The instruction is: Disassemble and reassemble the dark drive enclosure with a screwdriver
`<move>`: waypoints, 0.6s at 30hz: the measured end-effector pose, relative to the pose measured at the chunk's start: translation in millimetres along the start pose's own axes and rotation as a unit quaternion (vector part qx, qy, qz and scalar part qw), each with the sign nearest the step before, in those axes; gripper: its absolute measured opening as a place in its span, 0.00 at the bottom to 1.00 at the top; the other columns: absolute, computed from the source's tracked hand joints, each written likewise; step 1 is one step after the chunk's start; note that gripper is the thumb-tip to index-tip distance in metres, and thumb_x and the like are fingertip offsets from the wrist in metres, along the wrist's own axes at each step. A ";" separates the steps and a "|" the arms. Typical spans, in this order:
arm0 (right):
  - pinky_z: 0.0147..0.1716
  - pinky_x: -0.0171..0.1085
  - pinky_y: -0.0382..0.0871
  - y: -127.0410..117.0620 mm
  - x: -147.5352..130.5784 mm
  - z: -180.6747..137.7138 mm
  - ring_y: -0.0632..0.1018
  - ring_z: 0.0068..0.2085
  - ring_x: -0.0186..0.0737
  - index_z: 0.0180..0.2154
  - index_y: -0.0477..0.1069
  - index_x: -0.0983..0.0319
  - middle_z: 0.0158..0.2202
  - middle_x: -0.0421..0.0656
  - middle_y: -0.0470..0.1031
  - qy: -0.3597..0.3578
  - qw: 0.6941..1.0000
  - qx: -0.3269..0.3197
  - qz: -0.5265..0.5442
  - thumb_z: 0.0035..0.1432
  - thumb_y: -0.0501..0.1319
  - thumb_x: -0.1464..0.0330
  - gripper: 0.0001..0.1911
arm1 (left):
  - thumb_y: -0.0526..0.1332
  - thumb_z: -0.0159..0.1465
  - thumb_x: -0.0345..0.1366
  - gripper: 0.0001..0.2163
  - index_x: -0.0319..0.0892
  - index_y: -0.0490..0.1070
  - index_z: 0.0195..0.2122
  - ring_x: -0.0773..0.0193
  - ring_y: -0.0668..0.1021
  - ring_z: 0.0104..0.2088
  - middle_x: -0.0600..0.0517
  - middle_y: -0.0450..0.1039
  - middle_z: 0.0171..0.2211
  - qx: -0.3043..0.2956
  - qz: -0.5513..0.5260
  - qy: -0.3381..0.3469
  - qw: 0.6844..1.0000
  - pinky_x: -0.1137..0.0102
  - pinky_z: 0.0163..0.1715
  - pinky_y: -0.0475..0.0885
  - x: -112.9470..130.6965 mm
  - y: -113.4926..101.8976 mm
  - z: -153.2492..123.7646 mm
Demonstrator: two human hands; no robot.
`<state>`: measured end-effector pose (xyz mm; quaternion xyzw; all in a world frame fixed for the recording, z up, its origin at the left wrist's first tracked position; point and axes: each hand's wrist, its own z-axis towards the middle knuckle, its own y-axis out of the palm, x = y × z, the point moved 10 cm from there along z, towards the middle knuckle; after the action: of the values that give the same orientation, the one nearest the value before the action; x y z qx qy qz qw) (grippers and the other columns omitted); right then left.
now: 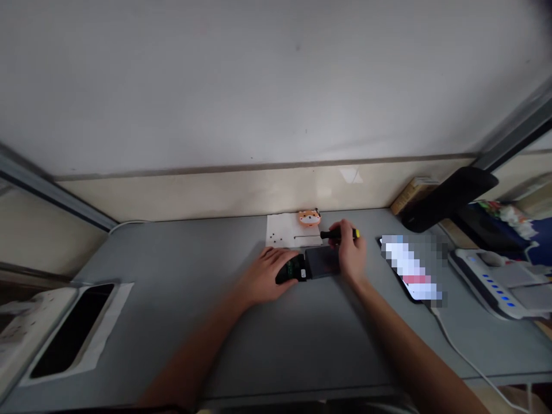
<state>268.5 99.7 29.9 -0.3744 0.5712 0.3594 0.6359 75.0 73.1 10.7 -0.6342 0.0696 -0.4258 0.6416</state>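
My left hand [272, 273] is closed around the left end of a dark device with a green circuit board [295, 265] showing. A flat dark grey panel [322, 260] adjoins the board on its right; whether the two are joined I cannot tell. In my right hand [352, 253] is a screwdriver [330, 234] with a black handle and yellow end. Its thin shaft points left over a white sheet of paper [282, 223]. Several tiny dark screws [273, 237] lie on the sheet. Behind the screwdriver, an orange dog-faced case [309, 218] rests on the paper's right corner.
Right of my hands lies a lit phone [409, 276] with a white cable [457, 345]. Farther right are a white power strip [487, 284] and a black cylinder [451, 198]. A dark-screened phone [73, 330] lies at the left. The wall [224, 192] borders the grey table [181, 264] behind.
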 end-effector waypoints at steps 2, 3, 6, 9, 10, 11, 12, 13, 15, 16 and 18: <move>0.22 0.36 0.62 0.0 10.5 -1.0 0.69 0.21 0.36 0.26 0.69 0.59 0.19 0.38 0.67 0.040 0.999 0.017 0.023 0.57 0.54 0.44 0.26 | 0.67 0.63 0.36 0.19 0.46 0.67 0.54 0.51 0.76 0.54 0.47 0.75 0.54 0.003 0.000 -0.003 1.000 0.54 0.57 0.70 -0.4 -0.6 0.3; 0.21 0.36 0.61 0.7 14.7 -1.2 0.69 0.20 0.36 0.26 0.69 0.59 0.18 0.38 0.66 0.055 0.998 0.019 0.029 0.57 0.54 0.44 0.26 | 0.67 0.63 0.36 0.17 0.45 0.68 0.52 0.51 0.76 0.54 0.46 0.76 0.54 0.006 -0.001 -0.004 1.000 0.54 0.57 0.70 -0.6 -1.0 0.5; 0.19 0.36 0.60 -0.5 20.4 0.1 0.68 0.19 0.35 0.25 0.69 0.59 0.17 0.37 0.66 0.081 0.996 0.022 0.037 0.56 0.56 0.44 0.26 | 0.67 0.62 0.36 0.13 0.45 0.68 0.46 0.51 0.77 0.51 0.46 0.76 0.52 0.015 -0.007 -0.001 1.000 0.54 0.55 0.71 -1.0 -2.7 0.7; 0.18 0.35 0.59 -8.2 21.0 2.1 0.67 0.18 0.34 0.24 0.69 0.59 0.16 0.36 0.65 0.097 0.993 0.048 0.047 0.54 0.57 0.44 0.25 | 0.67 0.62 0.37 0.11 0.46 0.67 0.42 0.51 0.77 0.50 0.47 0.76 0.51 0.023 -0.010 0.003 1.000 0.54 0.53 0.72 -1.3 -4.5 0.1; 0.18 0.35 0.58 -10.6 21.0 2.5 0.66 0.18 0.33 0.23 0.69 0.60 0.15 0.36 0.64 0.103 0.992 0.058 0.051 0.53 0.58 0.44 0.25 | 0.67 0.62 0.37 0.10 0.46 0.67 0.42 0.51 0.77 0.50 0.48 0.76 0.51 0.026 -0.010 0.006 1.000 0.54 0.53 0.72 -0.9 -5.3 -0.3; 0.18 0.35 0.58 -12.2 21.1 2.6 0.66 0.17 0.33 0.23 0.69 0.60 0.15 0.36 0.64 0.108 0.990 0.065 0.055 0.53 0.58 0.44 0.26 | 0.67 0.62 0.37 0.10 0.46 0.67 0.41 0.52 0.77 0.49 0.48 0.77 0.50 0.031 -0.011 0.009 0.999 0.55 0.53 0.72 -0.2 -6.2 -0.9; 0.18 0.35 0.57 -12.9 21.0 2.6 0.66 0.17 0.33 0.23 0.69 0.60 0.15 0.36 0.64 0.112 0.990 0.067 0.058 0.52 0.59 0.44 0.26 | 0.67 0.62 0.37 0.11 0.46 0.67 0.41 0.52 0.78 0.49 0.48 0.77 0.50 0.038 -0.011 0.014 0.999 0.55 0.52 0.73 0.6 -7.2 -1.5; 0.18 0.35 0.57 -12.6 20.7 2.4 0.66 0.17 0.33 0.23 0.69 0.60 0.15 0.36 0.64 0.113 0.989 0.067 0.062 0.51 0.59 0.44 0.26 | 0.67 0.62 0.38 0.11 0.46 0.67 0.41 0.52 0.78 0.49 0.47 0.77 0.50 0.049 -0.011 0.018 0.999 0.55 0.52 0.73 1.5 -8.7 -2.2; 0.17 0.35 0.56 -10.0 18.6 1.8 0.66 0.17 0.32 0.23 0.69 0.60 0.15 0.35 0.64 0.107 0.990 0.057 0.071 0.50 0.60 0.43 0.26 | 0.66 0.64 0.39 0.11 0.45 0.68 0.44 0.52 0.78 0.49 0.46 0.77 0.50 0.084 -0.012 0.021 0.996 0.55 0.52 0.73 1.7 -13.4 -3.9; 0.17 0.35 0.55 -8.2 17.0 1.1 0.66 0.17 0.32 0.23 0.69 0.60 0.15 0.35 0.64 0.100 0.991 0.049 0.076 0.50 0.60 0.43 0.26 | 0.64 0.66 0.39 0.10 0.45 0.68 0.46 0.52 0.78 0.50 0.46 0.77 0.49 0.110 -0.012 0.018 0.994 0.55 0.52 0.73 0.6 -17.0 -4.9; 0.17 0.34 0.55 -4.3 13.1 -0.8 0.66 0.17 0.32 0.23 0.69 0.59 0.15 0.35 0.64 0.086 0.992 0.033 0.087 0.49 0.60 0.42 0.26 | 0.60 0.69 0.38 0.10 0.45 0.69 0.50 0.53 0.79 0.51 0.46 0.78 0.48 0.159 -0.011 0.003 0.987 0.56 0.52 0.73 -3.9 -23.4 -7.0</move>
<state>273.1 97.5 17.1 -0.3313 0.6659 0.3606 0.5627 57.4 74.2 28.1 -0.5235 -0.0046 -0.4402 0.7295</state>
